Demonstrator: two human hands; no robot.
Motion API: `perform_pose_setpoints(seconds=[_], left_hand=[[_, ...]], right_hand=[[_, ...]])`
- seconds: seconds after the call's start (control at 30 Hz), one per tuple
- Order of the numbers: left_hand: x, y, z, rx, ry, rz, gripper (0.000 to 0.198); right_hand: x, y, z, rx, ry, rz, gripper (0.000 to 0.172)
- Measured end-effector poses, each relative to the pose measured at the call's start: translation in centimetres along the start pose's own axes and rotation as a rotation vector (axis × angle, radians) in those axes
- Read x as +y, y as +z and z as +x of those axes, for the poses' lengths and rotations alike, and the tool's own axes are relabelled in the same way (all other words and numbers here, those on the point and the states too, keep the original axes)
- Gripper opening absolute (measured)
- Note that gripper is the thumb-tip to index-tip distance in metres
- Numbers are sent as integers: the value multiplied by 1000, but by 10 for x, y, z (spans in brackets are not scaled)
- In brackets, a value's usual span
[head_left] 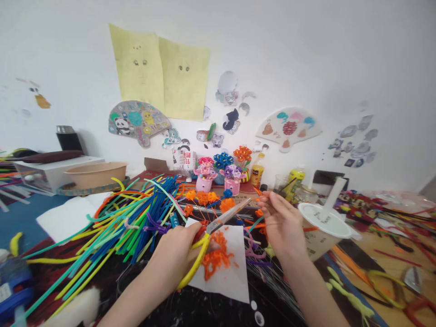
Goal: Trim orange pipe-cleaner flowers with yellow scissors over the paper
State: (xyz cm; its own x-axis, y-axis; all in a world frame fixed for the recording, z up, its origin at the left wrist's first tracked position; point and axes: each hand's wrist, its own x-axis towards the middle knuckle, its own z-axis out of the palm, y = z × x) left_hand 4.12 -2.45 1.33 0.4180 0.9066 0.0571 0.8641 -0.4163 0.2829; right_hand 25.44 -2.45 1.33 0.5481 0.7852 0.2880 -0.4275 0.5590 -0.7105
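Note:
My left hand (184,247) is closed around yellow-handled scissors (226,218), whose blades point up and to the right. Close to the blade tips, my right hand (281,218) pinches a small orange pipe cleaner piece (259,192). Orange fuzz clippings (220,255) lie on a sheet of white paper (235,286) under the scissors. Several orange pipe cleaner flowers (203,198) stand just behind the hands. Whether the blades touch the orange piece, I cannot tell.
A heap of coloured pipe cleaners (136,222) spreads at the left. On the right stands a lidded cup (325,222) with a wide straw. Finished flower pots (232,185) line the back near a juice bottle (258,170). A blue glue gun (13,286) lies at lower left.

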Motion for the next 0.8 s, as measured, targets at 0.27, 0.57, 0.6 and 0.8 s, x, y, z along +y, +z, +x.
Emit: perform_pose_setpoints(seconds=[0.27,0.57,0.6,0.8], left_hand=[[1,5,-2,61,-20,-111,21],[1,5,-3,85,-30,-46,22],[1,5,-3,81,-27,-41,23],[1,7,0,39,-16,-49,28]], right_hand=[[1,0,0,11,-24,-56,15],[1,1,-1,4,-13,-43,15],[1,1,0,10,-17,-43,15],[2,0,-1,0,-37,-40,15]])
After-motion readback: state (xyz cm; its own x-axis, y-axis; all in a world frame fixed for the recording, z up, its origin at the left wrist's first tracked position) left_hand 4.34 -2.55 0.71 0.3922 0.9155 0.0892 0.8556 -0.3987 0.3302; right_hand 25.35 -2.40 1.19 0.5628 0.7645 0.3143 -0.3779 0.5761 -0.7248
